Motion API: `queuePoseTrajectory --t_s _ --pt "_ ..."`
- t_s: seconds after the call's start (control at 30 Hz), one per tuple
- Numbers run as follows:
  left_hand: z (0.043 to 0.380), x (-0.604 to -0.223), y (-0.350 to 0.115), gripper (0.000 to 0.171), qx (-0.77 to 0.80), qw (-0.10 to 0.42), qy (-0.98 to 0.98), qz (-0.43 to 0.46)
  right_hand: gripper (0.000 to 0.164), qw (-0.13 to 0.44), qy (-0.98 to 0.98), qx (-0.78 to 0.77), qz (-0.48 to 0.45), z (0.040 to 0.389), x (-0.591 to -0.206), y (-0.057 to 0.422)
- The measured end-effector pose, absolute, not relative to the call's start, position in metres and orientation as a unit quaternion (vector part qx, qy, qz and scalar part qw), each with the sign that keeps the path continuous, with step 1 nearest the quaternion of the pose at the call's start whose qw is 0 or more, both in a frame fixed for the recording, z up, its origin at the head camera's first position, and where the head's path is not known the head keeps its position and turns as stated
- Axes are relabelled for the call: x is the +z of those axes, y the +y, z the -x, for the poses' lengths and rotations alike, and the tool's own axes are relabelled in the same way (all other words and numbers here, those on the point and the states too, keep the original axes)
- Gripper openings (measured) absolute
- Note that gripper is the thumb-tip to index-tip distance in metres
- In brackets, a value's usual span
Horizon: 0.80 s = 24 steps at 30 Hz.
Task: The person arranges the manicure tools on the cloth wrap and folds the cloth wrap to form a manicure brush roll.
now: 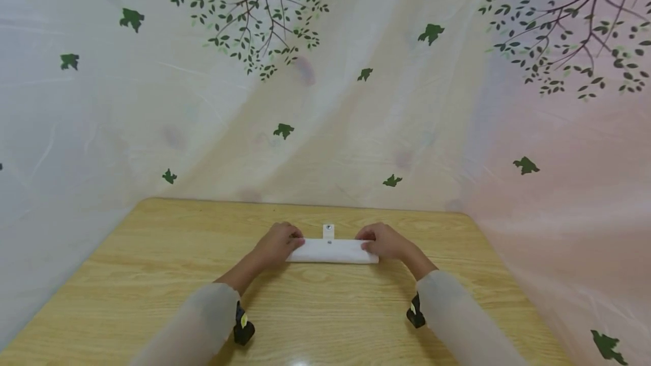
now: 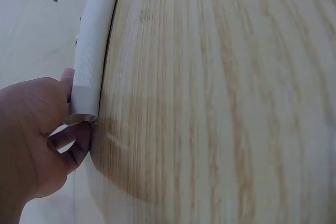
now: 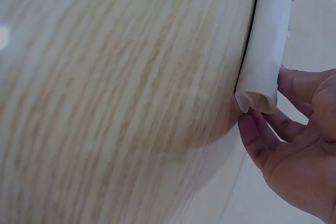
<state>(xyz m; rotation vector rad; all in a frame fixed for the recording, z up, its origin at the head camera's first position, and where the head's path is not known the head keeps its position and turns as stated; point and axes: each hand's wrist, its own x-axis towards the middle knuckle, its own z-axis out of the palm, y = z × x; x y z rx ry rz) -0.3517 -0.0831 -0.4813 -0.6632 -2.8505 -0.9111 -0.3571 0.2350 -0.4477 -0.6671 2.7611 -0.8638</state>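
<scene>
A white rolled-up pouch (image 1: pixel 333 252) lies crosswise on the wooden table. A small tab (image 1: pixel 328 231) with a metal snap stands out from its far edge, and a second snap sits on the roll near that edge. My left hand (image 1: pixel 278 243) pinches the left end, thumb on the near side. At the right end, my right hand (image 1: pixel 385 242) grips the roll between thumb and fingers. In the right wrist view the pouch's end (image 3: pixel 257 99) shows hollow, folded layers, with fingertips (image 3: pixel 252 129) just beneath it. The left wrist view shows the left end (image 2: pixel 84 116) between thumb and curled fingers.
The wood-grain table (image 1: pixel 325 309) has rounded far corners. Behind it hangs a pale cloth (image 1: pixel 213 100) printed with trees and green leaves. Black wrist devices (image 1: pixel 243 325) sit at both light sleeves.
</scene>
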Motion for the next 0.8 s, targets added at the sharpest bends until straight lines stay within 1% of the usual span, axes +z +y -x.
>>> queuePoseTrajectory --t_s 0.33,0.5,0.63,0.8 --pt "0.3516 -0.4788 -0.0816 0.011 -0.284 0.062 -0.927 0.238 0.02 0.114 0.922 -0.308 0.205 0.3629 -0.4454 0.2357" --pt "0.3524 -0.4785 -0.0815 0.011 -0.283 0.065 -0.924 0.25 0.019 0.119 0.916 -0.314 0.219 0.3651 -0.4451 0.2374" --pt "0.3545 -0.4797 -0.0824 0.016 -0.255 0.07 -0.92 0.289 0.019 0.122 0.911 -0.318 0.232 0.3666 -0.4452 0.2386" --pt "0.3568 -0.4851 -0.0872 0.022 -0.251 0.066 -0.911 0.322 0.021 0.134 0.91 -0.331 0.212 0.366 -0.4465 0.2389"
